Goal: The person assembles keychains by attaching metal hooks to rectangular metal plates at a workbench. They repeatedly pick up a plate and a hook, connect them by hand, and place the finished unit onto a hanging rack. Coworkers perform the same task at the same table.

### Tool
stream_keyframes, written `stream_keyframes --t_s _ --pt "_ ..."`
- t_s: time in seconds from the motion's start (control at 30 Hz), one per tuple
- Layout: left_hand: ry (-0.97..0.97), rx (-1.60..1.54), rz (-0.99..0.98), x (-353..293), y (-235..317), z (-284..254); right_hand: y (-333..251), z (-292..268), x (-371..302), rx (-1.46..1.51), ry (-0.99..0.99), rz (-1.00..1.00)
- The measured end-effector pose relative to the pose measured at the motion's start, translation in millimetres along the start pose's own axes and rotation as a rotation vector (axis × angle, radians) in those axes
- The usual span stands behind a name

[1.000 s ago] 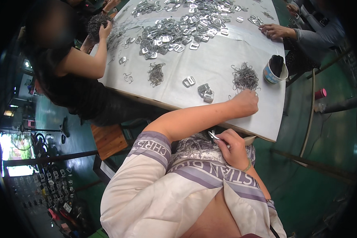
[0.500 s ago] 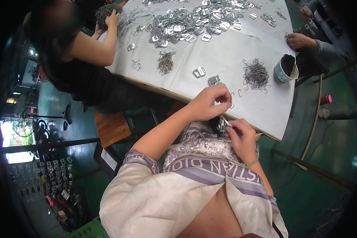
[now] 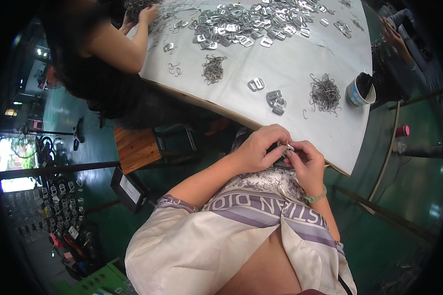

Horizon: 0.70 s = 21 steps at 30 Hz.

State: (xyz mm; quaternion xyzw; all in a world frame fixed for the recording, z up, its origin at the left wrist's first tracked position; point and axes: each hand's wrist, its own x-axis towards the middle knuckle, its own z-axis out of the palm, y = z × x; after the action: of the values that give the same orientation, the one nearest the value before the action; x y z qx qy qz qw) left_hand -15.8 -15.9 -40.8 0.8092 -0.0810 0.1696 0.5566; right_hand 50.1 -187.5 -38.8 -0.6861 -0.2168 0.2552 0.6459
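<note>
Two hands: mine, brought together at the near edge of the table (image 3: pixel 337 140), just off its top.
Left hand: my left hand (image 3: pixel 263 147), thumb and fingers bent in and pinching at a small metal piece (image 3: pixel 289 148).
Right hand: my right hand (image 3: pixel 307 164), thumb and forefinger closed on the same metal piece from the other side; a green bracelet (image 3: pixel 317 197) circles the wrist.
Metal piece: between my fingertips, by the table's near edge; it is bright and silvery, but my fingers cover so much that I cannot tell its full shape.
Stray hook: one thin wire hook (image 3: pixel 305 114) on the table, near its close edge.
Hook pile: a tangle of wire hooks (image 3: pixel 325 94) toward the table's right side.
Buckle cluster: a few silvery buckles (image 3: pixel 276 102) overlapping on the table, beyond my hands.
Single buckle: another flat buckle (image 3: pixel 255 84), a little farther in from the table's near edge.
Smaller pile: more hooks (image 3: pixel 213 69) on the table's left part.
Cup: a blue-and-white cup (image 3: pixel 354 95) at the table's right edge, with something dark inside.
Big heap: many silvery buckles (image 3: pixel 251 24) across the table's far part.
Co-workers: one person (image 3: pixel 115 44) at the table's left side, hands on a dark bunch of hooks (image 3: pixel 140 6); another person's hand (image 3: pixel 391 35) past its right edge.
Stool: a wooden stool (image 3: pixel 135 147) on the floor, left of the table.
</note>
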Motion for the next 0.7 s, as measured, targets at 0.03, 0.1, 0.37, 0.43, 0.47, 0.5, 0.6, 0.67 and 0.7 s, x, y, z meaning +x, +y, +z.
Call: stream_keyframes --t_s 0.03,0.1,0.37,0.43,0.47,0.5,0.6,0.67,0.7 --pt "0.003 0.001 -0.024 -2.2 1.6 0.4 2.0 -1.5 1.3 0.033 -0.014 0.037" --pt "0.027 -0.014 -0.039 -6.4 0.8 1.6 6.8 -12.8 10.3 0.108 -0.06 0.05" --pt "0.04 0.105 0.086 -11.8 7.3 1.6 18.5 10.9 124.3 -0.773 -0.036 -0.525" --pt "0.052 0.103 0.081 -14.0 8.7 1.6 23.0 30.3 157.5 -0.935 -0.053 -0.546" --pt "0.055 0.1 0.08 -14.5 9.6 1.7 27.0 39.6 171.8 -1.007 -0.044 -0.565" --pt "0.071 0.1 0.09 -14.7 10.4 1.9 30.0 46.5 181.2 -1.082 -0.035 -0.58" --pt "0.079 0.11 0.084 -17.0 8.0 1.8 33.8 58.1 195.7 -1.156 -0.121 -0.446" --pt "0.097 0.112 0.086 -15.7 6.2 0.4 36.8 55.3 201.3 -1.085 -0.07 -0.47" --pt "0.105 0.109 0.084 -16.7 3.9 0.9 40.9 51.9 203.0 -1.05 -0.047 -0.477"
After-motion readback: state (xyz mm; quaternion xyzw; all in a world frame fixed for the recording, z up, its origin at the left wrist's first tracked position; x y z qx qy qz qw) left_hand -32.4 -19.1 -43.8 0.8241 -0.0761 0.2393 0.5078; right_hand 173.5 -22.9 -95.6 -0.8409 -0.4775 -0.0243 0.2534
